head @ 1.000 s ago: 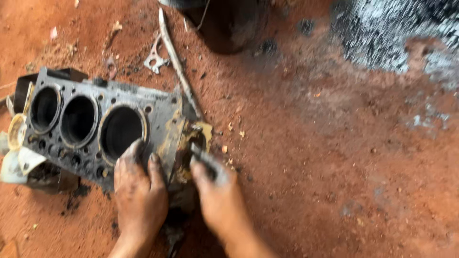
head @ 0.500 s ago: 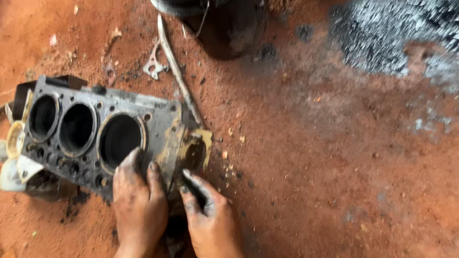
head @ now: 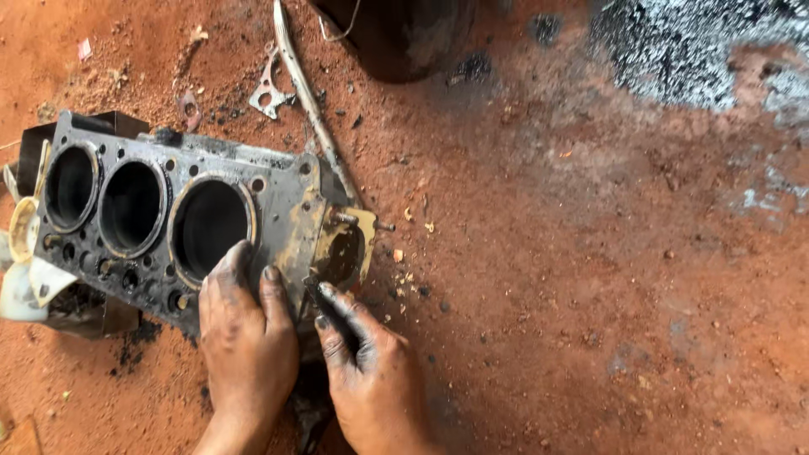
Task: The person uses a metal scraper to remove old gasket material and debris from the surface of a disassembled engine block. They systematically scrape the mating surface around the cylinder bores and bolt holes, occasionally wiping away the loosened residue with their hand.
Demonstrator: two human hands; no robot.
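A grimy engine block with three round cylinder bores lies on red dirt at the left. My left hand rests flat on its near edge beside the nearest bore, fingers spread a little. My right hand grips a thin dark scraping tool, whose tip touches the yellowish end face of the block. Both hands are black with grease.
A long thin metal rod lies on the dirt behind the block, next to a small flat metal bracket. A dark round object sits at the top. White plastic pieces lie at the far left. Grey ash covers the upper right.
My right hand has pulled back toward me and a little lower, with the tool still against the block's end face. The left hand stays on the block.
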